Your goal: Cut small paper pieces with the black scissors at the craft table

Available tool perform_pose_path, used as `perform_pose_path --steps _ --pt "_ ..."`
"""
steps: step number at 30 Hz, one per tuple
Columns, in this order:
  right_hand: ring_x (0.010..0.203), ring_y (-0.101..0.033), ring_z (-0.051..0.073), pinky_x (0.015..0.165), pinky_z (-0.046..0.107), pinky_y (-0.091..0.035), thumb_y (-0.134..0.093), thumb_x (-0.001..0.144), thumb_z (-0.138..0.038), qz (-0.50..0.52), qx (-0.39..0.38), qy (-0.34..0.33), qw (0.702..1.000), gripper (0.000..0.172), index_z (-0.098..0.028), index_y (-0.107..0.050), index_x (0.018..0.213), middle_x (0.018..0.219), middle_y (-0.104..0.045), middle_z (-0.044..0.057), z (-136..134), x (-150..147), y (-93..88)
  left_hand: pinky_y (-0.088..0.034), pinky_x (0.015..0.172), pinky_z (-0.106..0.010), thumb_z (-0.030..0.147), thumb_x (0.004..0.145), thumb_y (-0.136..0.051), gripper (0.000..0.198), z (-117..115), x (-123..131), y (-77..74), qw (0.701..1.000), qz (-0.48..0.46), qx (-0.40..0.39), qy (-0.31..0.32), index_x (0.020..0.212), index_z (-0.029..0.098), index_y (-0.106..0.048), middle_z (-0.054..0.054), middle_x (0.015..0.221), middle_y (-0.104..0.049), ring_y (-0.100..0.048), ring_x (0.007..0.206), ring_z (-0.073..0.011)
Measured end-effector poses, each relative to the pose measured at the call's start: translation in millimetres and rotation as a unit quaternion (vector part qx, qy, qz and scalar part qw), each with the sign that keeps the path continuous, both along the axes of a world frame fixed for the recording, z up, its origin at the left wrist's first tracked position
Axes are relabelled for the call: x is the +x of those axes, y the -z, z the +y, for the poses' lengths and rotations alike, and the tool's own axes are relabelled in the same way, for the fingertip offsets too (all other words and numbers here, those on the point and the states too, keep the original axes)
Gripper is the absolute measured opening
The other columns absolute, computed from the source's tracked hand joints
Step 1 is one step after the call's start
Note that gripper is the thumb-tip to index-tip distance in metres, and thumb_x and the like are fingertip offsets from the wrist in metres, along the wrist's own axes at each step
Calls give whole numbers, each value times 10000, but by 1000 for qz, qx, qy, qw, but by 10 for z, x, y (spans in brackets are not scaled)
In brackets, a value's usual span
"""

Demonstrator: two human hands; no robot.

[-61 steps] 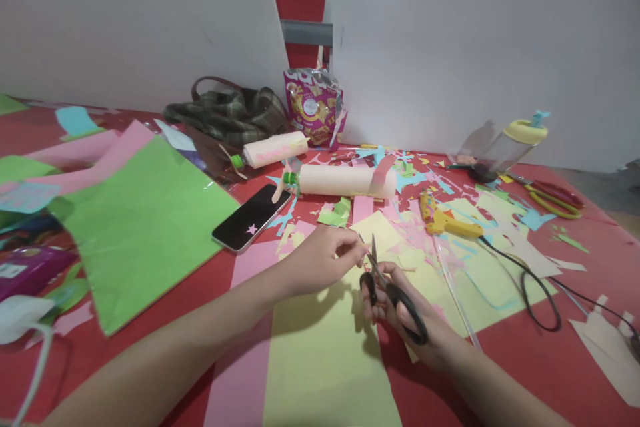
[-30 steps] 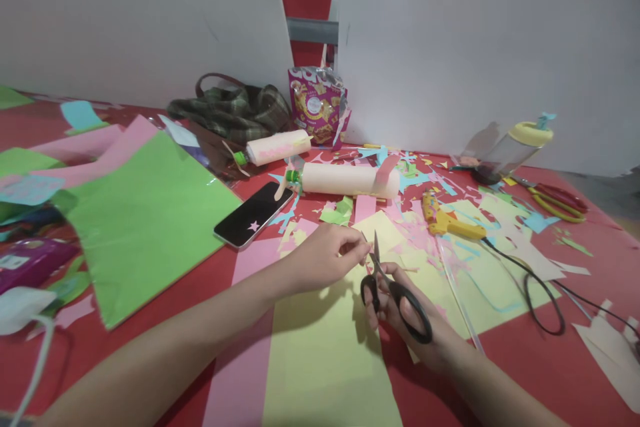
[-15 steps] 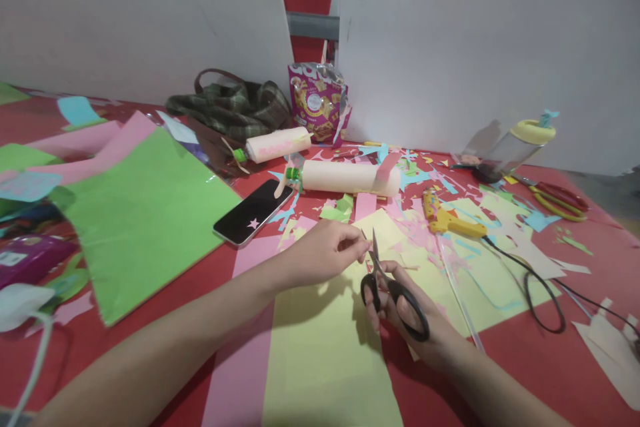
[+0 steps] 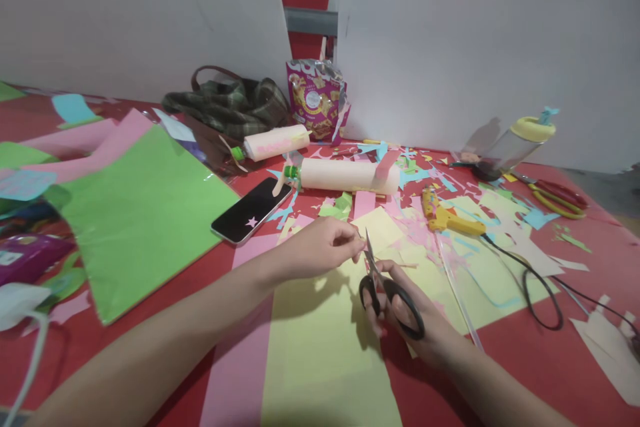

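Grips metal scissors with black looped handles point(image 4: 389, 287) in the right hand point(image 4: 426, 317), pointing them away above the pale-yellow paper sheet point(image 4: 325, 367) on the red surface point(image 4: 430, 400). Pinches the left hand point(image 4: 325, 250) together at the fingertips just beside the blades, on something too small to tell. Works near a flat black phone point(image 4: 250, 211) and a yellow glue gun point(image 4: 455, 221).

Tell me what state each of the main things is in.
Left hand, fingertips pinched together; anything held is unclear.
Right hand, gripping scissors.
Scissors, held; blade gap unclear.
Phone, lying flat, screen dark.
Long wrapped bottle, on its side, green cap on.
Short wrapped bottle, on its side, green cap on.
Glue gun, lying down.
Snack bag, upright.
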State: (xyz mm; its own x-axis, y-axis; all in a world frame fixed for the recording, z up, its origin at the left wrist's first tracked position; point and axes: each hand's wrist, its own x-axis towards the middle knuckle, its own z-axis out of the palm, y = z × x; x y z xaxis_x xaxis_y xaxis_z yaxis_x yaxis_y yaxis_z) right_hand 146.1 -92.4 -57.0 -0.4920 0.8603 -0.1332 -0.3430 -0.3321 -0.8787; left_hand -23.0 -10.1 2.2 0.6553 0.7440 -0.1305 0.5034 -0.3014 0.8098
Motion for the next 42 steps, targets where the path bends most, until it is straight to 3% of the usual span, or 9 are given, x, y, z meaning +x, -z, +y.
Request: perform_pose_path --steps 18,27,34,42 --pt "507 -454 63 470 209 -312 -525 699 -467 -19 5 9 1000 350 -246 -341 899 779 -458 -4 9 -8 -20 -236 425 -187 357 771 -355 309 -31 16 34 995 -57 -83 -17 555 151 -433 50 491 -327 -286 428 -60" --pt "559 -466 85 460 202 -307 -536 701 -450 3 5 12 1000 333 -238 -358 886 759 -460 1 17 -9 -74 -226 419 -188 377 757 -371 308 -70 43 9 995 -40 -89 -22 554 153 -430 53 489 -308 -275 435 -62" --pt "548 -467 78 483 211 -334 -532 699 -457 -4 7 18 1000 328 -244 -363 883 786 -463 1 -1 -4 -44 -246 426 -182 343 758 -374 298 -90 70 2 994 -64 -81 -32 588 143 -513 43 496 -368 -318 444 -61" --pt "553 -462 97 478 224 -357 -519 708 -456 -13 13 44 999 310 -254 -370 890 814 -474 14 -3 -14 -16 -250 429 -182 332 778 -345 309 -152 125 73 988 -102 -92 -65 597 141 -508 43 497 -376 -326 433 -58"
